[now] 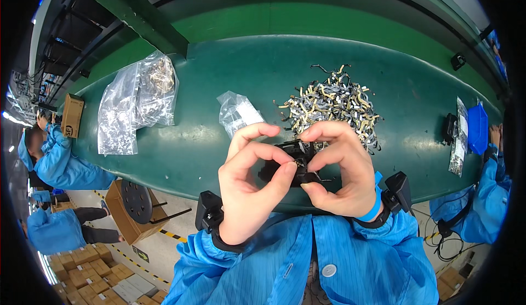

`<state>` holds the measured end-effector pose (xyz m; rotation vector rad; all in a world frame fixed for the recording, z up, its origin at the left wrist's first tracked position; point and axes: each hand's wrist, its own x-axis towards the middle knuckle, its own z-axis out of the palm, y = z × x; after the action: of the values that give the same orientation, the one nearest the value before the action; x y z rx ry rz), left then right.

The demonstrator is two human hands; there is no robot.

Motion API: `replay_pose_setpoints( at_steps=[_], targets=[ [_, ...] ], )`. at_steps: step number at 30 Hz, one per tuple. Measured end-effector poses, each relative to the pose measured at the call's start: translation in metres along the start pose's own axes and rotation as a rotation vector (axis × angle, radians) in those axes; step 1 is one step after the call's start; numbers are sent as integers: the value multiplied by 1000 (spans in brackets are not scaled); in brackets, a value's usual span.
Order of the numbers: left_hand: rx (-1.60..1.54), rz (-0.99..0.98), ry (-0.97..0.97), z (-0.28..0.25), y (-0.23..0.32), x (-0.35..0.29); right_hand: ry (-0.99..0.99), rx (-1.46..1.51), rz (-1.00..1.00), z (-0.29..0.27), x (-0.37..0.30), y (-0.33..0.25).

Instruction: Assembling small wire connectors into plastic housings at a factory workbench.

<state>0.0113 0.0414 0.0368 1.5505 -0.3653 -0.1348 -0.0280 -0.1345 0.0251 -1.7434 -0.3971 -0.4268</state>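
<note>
Close to the table's front edge I hold a small black plastic part (300,150) between both hands. My left hand (246,184) is closed, with thumb and index finger pinched together at a tiny gold-coloured piece on the part; what that piece is, I cannot make out. The fingers of my right hand (350,176) grip the part from the other side, thumb below and index finger above. Just beyond them lies a heap of short flex cables (334,102) in black, grey, white and yellowish tones. My fingers cover much of the black part.
On the green table (213,157) lie a small clear bag (238,112) and larger clear bags (134,105) of small parts at left. A blue bin (478,128) stands at the far right. Co-workers in blue sit on both sides. A green post (137,12) rises at the back left.
</note>
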Motion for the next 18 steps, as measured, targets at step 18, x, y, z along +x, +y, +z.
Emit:
replay_pose_setpoints(
  at_steps=[18],
  targets=[
    [953,883,34,-16,5,8,-53,-52,34,-4,2,-5]
  ],
)
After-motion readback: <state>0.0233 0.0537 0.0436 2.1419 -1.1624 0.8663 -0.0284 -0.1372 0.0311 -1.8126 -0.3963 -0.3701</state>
